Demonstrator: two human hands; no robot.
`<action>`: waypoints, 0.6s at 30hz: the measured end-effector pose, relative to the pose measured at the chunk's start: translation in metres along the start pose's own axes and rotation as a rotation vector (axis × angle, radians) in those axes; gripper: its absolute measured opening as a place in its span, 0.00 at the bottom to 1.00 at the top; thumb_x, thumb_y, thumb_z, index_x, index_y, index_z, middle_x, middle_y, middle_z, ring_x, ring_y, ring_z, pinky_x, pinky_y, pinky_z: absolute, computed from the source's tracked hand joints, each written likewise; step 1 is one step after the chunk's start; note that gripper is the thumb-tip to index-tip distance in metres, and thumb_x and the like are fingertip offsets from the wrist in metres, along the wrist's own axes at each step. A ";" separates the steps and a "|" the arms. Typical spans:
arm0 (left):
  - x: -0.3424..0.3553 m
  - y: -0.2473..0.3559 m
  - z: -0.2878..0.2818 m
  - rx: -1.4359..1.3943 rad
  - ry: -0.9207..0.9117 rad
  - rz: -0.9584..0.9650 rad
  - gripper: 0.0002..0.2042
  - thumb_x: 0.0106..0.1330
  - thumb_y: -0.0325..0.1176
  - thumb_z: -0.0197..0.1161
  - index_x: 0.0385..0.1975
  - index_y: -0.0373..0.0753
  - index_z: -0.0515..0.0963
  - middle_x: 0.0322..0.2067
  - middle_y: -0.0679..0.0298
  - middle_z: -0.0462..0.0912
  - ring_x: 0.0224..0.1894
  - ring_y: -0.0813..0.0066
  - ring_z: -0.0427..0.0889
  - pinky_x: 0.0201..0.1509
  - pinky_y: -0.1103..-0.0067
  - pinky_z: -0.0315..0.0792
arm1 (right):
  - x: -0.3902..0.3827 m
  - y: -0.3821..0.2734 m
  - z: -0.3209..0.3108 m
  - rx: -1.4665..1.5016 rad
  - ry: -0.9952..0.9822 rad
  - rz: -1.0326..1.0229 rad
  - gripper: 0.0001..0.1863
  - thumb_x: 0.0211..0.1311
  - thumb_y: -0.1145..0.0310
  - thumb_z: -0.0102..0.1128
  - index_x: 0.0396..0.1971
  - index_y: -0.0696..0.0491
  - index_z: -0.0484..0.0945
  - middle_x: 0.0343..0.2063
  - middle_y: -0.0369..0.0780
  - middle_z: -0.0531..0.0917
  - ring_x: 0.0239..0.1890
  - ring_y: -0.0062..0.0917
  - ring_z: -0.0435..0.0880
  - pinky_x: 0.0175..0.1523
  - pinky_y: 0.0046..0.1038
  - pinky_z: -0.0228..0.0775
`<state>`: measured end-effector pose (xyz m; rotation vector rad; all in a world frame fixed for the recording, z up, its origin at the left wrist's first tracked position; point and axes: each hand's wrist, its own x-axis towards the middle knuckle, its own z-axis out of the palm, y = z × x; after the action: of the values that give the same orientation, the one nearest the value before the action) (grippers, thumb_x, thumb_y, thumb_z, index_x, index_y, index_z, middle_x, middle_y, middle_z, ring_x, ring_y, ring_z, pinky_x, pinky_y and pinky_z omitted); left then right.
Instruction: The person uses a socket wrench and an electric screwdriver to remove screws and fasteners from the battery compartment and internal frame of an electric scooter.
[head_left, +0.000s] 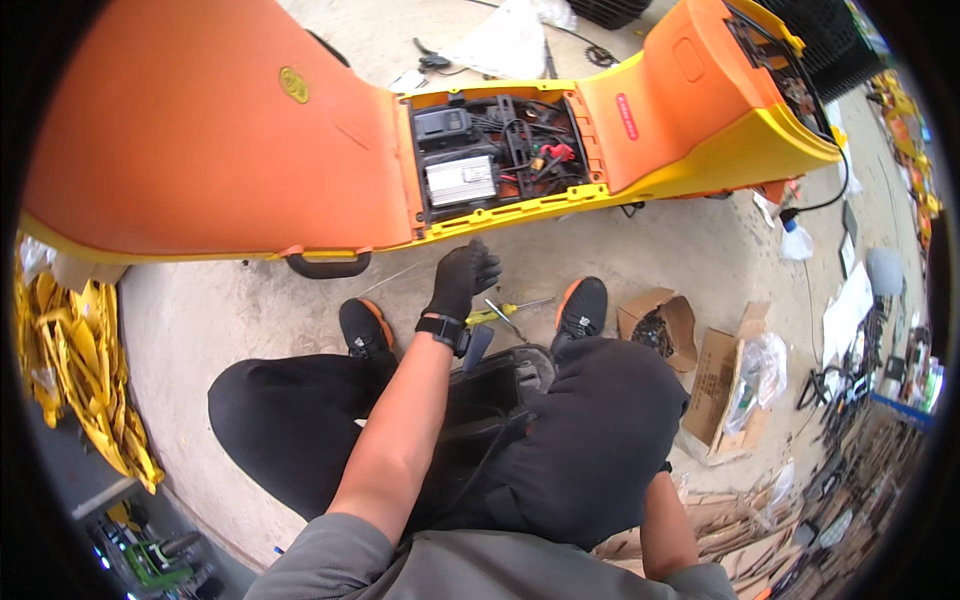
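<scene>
My left hand point(466, 275), in a black glove, is just below the near yellow edge of an orange and yellow vehicle body point(250, 150). Its fingers are curled, and whatever they hold, if anything, is hidden. Inside the body's open bay lie a silver finned box point(461, 181), a black box point(442, 124) and a tangle of wires with a red connector point(560, 153). Beside my right thigh only a dark sliver of my right hand point(666, 467) shows; its fingers are out of sight. A black plastic part point(480, 425) with a cable rests between my legs.
A yellow-handled screwdriver point(497, 313) lies on the floor between my shoes. To the right are a carton of small dark parts point(682, 322) and another open carton point(716, 385) with clear plastic. Yellow panels point(75, 350) are heaped at left, flattened cardboard point(750, 535) at lower right.
</scene>
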<state>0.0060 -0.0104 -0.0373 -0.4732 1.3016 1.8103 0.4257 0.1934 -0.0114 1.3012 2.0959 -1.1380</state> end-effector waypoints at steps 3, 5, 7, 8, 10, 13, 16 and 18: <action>-0.011 -0.002 0.012 0.144 0.065 0.073 0.12 0.67 0.40 0.56 0.38 0.38 0.74 0.32 0.61 0.81 0.31 0.75 0.81 0.35 0.78 0.76 | 0.001 0.003 -0.001 0.008 0.004 0.014 0.18 0.59 0.64 0.56 0.47 0.58 0.75 0.40 0.45 0.83 0.42 0.29 0.81 0.43 0.32 0.70; -0.008 0.000 0.012 0.214 0.073 0.203 0.11 0.67 0.39 0.56 0.38 0.37 0.74 0.32 0.61 0.81 0.31 0.75 0.81 0.35 0.79 0.76 | 0.005 0.005 0.003 0.013 -0.004 0.006 0.18 0.59 0.64 0.56 0.47 0.58 0.75 0.40 0.45 0.83 0.42 0.29 0.81 0.43 0.33 0.70; -0.014 0.011 0.023 0.394 0.199 0.452 0.08 0.65 0.33 0.57 0.38 0.34 0.74 0.30 0.60 0.81 0.30 0.75 0.81 0.34 0.80 0.75 | 0.012 0.008 0.009 0.009 -0.022 -0.004 0.19 0.59 0.64 0.56 0.47 0.58 0.75 0.40 0.45 0.83 0.42 0.30 0.81 0.43 0.33 0.70; -0.023 0.019 0.035 0.393 0.189 0.454 0.08 0.65 0.33 0.57 0.38 0.34 0.74 0.30 0.60 0.81 0.30 0.75 0.81 0.34 0.80 0.75 | 0.015 0.016 0.012 -0.008 -0.032 -0.008 0.19 0.59 0.64 0.56 0.47 0.59 0.75 0.40 0.45 0.83 0.42 0.30 0.81 0.43 0.33 0.70; -0.043 0.038 0.058 0.754 0.338 0.784 0.08 0.63 0.29 0.58 0.39 0.33 0.74 0.33 0.59 0.81 0.33 0.72 0.81 0.35 0.78 0.74 | 0.022 0.028 0.019 -0.090 -0.054 -0.068 0.19 0.59 0.64 0.55 0.47 0.59 0.74 0.41 0.45 0.83 0.42 0.30 0.81 0.44 0.33 0.70; -0.047 0.054 0.061 0.991 0.367 1.075 0.13 0.58 0.28 0.61 0.42 0.33 0.73 0.41 0.54 0.79 0.43 0.61 0.78 0.45 0.70 0.70 | 0.018 0.020 0.023 0.018 -0.067 -0.049 0.19 0.59 0.64 0.55 0.47 0.58 0.75 0.41 0.46 0.83 0.43 0.32 0.81 0.44 0.33 0.70; -0.044 0.054 0.053 1.238 0.369 1.003 0.17 0.55 0.30 0.63 0.45 0.34 0.73 0.46 0.53 0.76 0.52 0.54 0.72 0.56 0.66 0.66 | 0.013 0.013 0.022 0.362 -0.050 0.077 0.18 0.58 0.64 0.56 0.47 0.57 0.75 0.40 0.49 0.82 0.44 0.37 0.81 0.44 0.34 0.71; -0.038 0.046 0.043 1.421 0.436 1.156 0.19 0.54 0.31 0.64 0.46 0.35 0.73 0.48 0.53 0.75 0.55 0.55 0.71 0.60 0.66 0.65 | 0.020 0.001 0.019 -0.077 -0.082 -0.035 0.20 0.58 0.69 0.54 0.51 0.55 0.73 0.44 0.52 0.80 0.47 0.44 0.78 0.46 0.34 0.71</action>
<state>-0.0018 0.0079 0.0329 0.8907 3.0691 0.9380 0.4158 0.1884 -0.0364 1.1680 2.0891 -1.0943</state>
